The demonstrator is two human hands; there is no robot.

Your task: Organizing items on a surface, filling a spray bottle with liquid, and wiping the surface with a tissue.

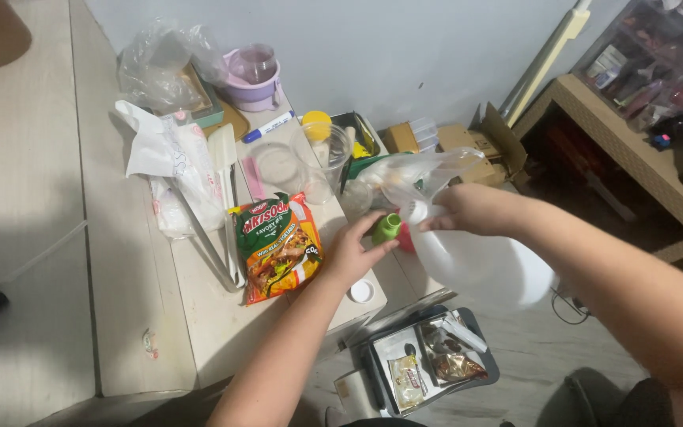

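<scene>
The left hand point(353, 251) pinches a small green cap point(386, 228), fingers closed round it, just above the low table point(199, 316). The right hand point(468, 209) clenches the neck of a white plastic jug point(484, 265), which hangs tilted past the table's edge, over the floor and a tray of packets point(428, 364). With the mouth likely uncapped (its contents cannot be seen), a further tilt could spill liquid onto the tray below. The noodle packet point(278, 247) lies just beside the left hand and could be knocked.
</scene>
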